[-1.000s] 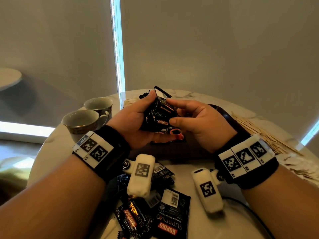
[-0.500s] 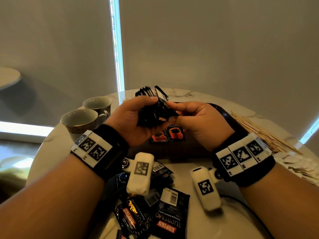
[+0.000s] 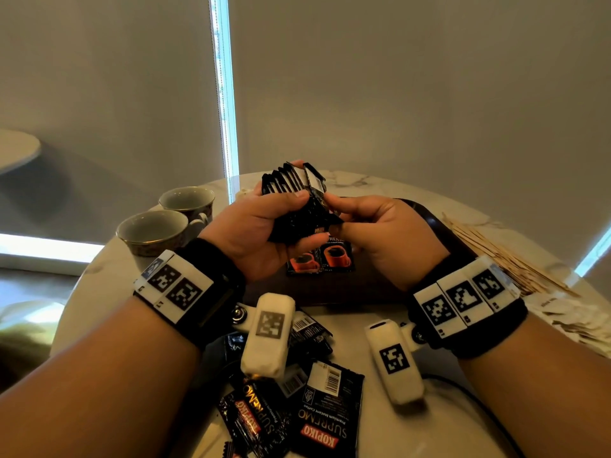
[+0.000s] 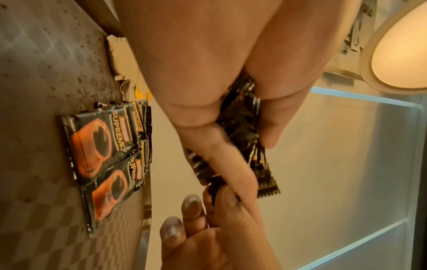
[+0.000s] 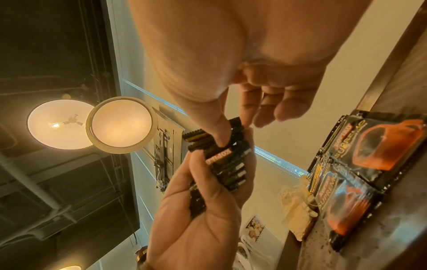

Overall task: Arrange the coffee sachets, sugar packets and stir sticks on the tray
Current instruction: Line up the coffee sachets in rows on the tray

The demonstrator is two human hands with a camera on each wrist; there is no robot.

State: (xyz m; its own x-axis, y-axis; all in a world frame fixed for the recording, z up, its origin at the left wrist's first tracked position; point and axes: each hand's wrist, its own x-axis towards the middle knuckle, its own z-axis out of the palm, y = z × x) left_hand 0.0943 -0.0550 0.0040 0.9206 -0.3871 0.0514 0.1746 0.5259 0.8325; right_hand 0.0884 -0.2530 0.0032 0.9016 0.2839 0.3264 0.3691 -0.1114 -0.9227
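1. I see the left hand gripping a fanned stack of coffee sachets above the tray, long axis roughly upright.
2. Right hand pinches the stack's nearest sachet.
3. Two sachets lie flat on the tray, side by side.

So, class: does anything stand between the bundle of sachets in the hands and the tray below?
Nothing visible does. The left hand grips the sachet bundle above the tray; two sachets already lie there, with bare surface beside them.

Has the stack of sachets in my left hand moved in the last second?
Yes. The stack of sachets has risen toward the far table edge, uncovering the sachets on the tray.
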